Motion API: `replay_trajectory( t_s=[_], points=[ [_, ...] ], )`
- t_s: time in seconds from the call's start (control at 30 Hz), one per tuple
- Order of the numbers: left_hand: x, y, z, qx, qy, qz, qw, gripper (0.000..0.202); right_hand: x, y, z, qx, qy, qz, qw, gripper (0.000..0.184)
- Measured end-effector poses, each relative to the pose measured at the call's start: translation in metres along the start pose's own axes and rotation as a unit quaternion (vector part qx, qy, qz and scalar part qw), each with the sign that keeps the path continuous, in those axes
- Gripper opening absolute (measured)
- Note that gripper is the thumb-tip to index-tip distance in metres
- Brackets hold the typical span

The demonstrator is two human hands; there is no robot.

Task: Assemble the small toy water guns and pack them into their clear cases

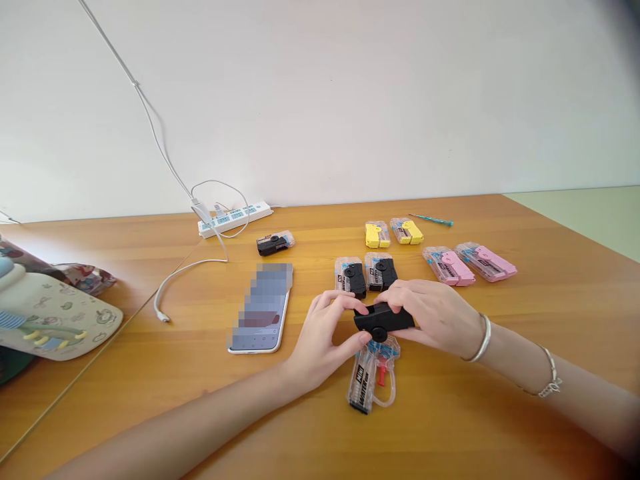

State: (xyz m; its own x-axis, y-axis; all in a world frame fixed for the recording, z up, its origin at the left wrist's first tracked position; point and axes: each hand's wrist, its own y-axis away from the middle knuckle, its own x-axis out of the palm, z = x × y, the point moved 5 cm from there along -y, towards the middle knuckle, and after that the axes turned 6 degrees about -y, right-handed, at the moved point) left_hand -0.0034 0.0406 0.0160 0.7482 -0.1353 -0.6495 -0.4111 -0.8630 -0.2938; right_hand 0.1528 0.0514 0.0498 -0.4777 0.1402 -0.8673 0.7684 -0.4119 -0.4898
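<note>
Both hands grip a black plastic casing (383, 320) with a round knob on its near side. My left hand (327, 333) pinches its left end between thumb and fingers. Around the right end, my right hand (435, 313) is closed, fingertips on top. Just below lies a clear mini water gun (363, 383) with a red trigger, a looped tube and black lettering. Two black-and-clear water guns, one on the left (350, 277) and one on the right (381, 271), lie right behind my hands.
Two yellow water guns (377, 235), two pink ones (450, 265) and a teal screwdriver (435, 220) lie farther back. Another black water gun (275, 243) is near a white power strip (235, 219). A phone (263, 307), a white cable (175, 272) and a patterned bag (75, 313) are leftward.
</note>
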Motion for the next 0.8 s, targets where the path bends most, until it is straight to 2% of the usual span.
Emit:
replay_trajectory(
  t_s=[0.1, 0.3, 0.4, 0.53, 0.67, 0.8],
  points=[
    [0.001, -0.002, -0.001, -0.01, -0.011, 0.011, 1.0, 0.002, -0.001, -0.002, 0.007, -0.039, 0.033, 0.002, 0.999, 0.018],
    [0.004, -0.006, 0.002, -0.04, -0.001, 0.031, 0.999, 0.007, -0.014, -0.004, 0.012, -0.054, 0.13, -0.077, 0.987, 0.007],
    [0.004, -0.007, 0.005, -0.053, 0.02, 0.034, 0.998, 0.009, -0.016, -0.003, 0.014, -0.048, 0.144, -0.115, 0.982, 0.012],
    [0.002, -0.007, 0.008, -0.061, 0.054, 0.023, 0.996, 0.012, -0.012, 0.0, 0.016, -0.038, 0.155, -0.135, 0.978, 0.018],
    [0.001, -0.008, 0.008, -0.05, 0.082, 0.009, 0.995, 0.008, -0.01, 0.002, 0.018, -0.027, 0.164, -0.153, 0.974, 0.016],
    [-0.001, -0.008, 0.013, -0.068, 0.102, -0.026, 0.992, 0.008, -0.007, 0.0, 0.019, -0.005, 0.174, -0.142, 0.974, 0.01]
  ],
)
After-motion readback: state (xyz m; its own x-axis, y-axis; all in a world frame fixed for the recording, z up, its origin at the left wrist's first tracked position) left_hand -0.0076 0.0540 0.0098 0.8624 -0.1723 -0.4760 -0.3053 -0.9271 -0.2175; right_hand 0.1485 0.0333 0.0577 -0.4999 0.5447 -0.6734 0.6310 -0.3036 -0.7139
